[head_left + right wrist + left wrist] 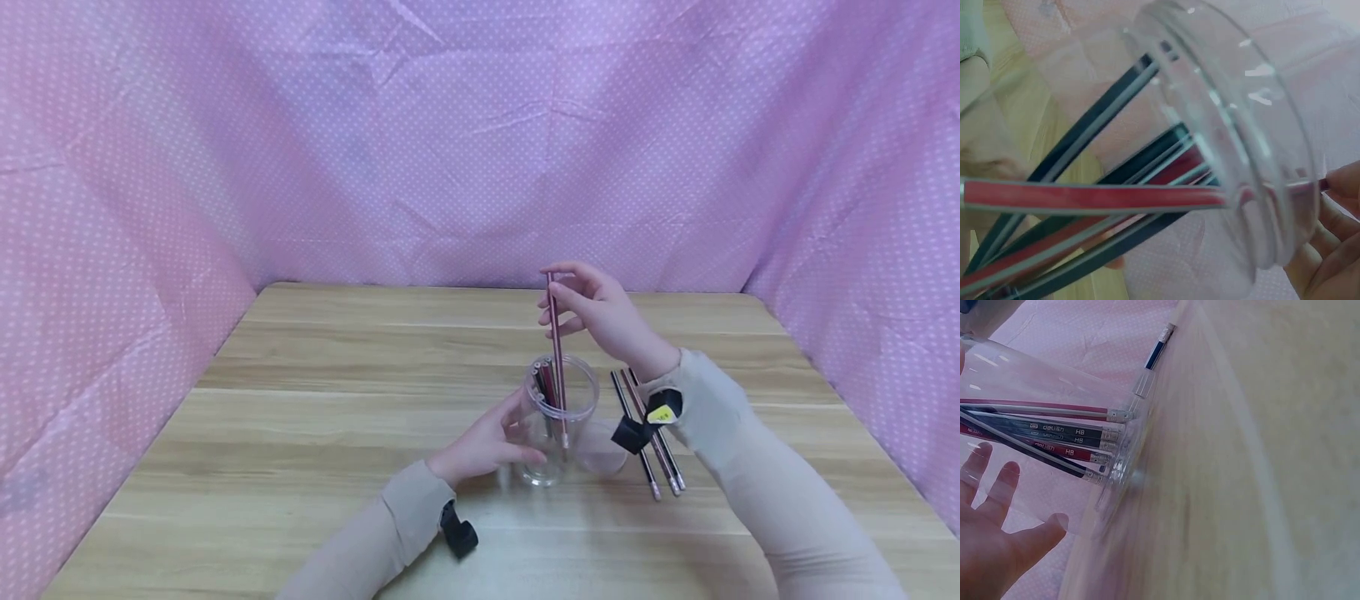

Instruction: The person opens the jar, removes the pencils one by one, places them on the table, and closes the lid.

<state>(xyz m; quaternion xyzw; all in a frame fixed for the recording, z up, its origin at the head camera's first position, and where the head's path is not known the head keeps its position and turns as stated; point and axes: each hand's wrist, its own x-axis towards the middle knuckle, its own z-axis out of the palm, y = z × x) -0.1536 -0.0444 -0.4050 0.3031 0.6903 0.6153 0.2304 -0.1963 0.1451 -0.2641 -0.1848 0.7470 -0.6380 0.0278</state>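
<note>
A clear plastic jar [588, 406] stands on the table holding several dark and red pencils [1063, 432], with eraser ends at its bottom. My left hand [491, 442] holds the jar from the left side, fingers and thumb around its wall. Above the rim, my right hand [600, 312] pinches a red pencil [555, 329] near its upper end. That pencil is nearly upright, its eraser end pointing down inside the jar. The right wrist view shows the held red pencil [1097, 197] passing through the jar's mouth, with part of the right hand [1335, 244] beyond the rim.
Several loose pencils [652, 479] lie on the wooden table [337, 400] right of the jar, partly under the right wrist. A clear round lid [602, 454] lies close beside the jar. Pink dotted cloth [480, 167] hangs behind and at both sides.
</note>
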